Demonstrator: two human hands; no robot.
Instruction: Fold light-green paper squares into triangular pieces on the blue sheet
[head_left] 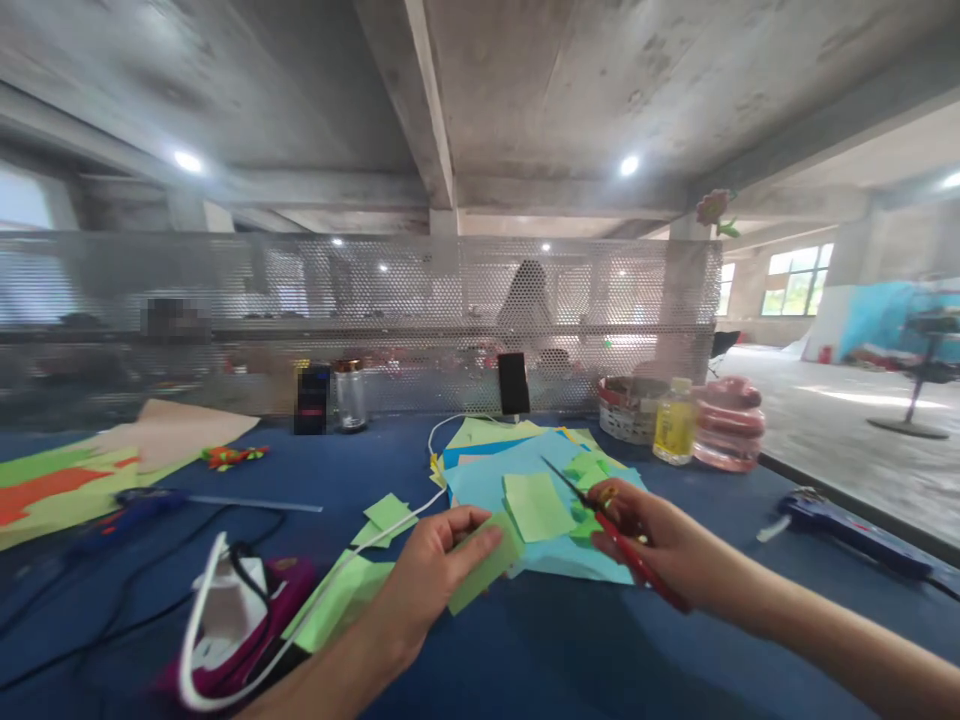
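My left hand (pixel 431 565) is closed on a light green piece of paper (pixel 487 565), thumb on top, just above the blue table (pixel 525 650). My right hand (pixel 656 540) grips red-handled scissors (pixel 600 515) whose blades point up and left toward a green paper sheet (pixel 536 505). That sheet lies on a stack of light blue and coloured paper (pixel 480 480). Small green scraps (pixel 589 470) sit beside the scissor blades.
A white cable and a pink-white device (pixel 232 620) lie at front left. Green and orange sheets (pixel 60 490) and a ruler (pixel 255 503) are at left. A glue gun (pixel 847 525) lies at right. A yellow bottle (pixel 673 422), pink container (pixel 727 425), jar (pixel 349 395) and phone (pixel 514 383) stand by the mesh screen.
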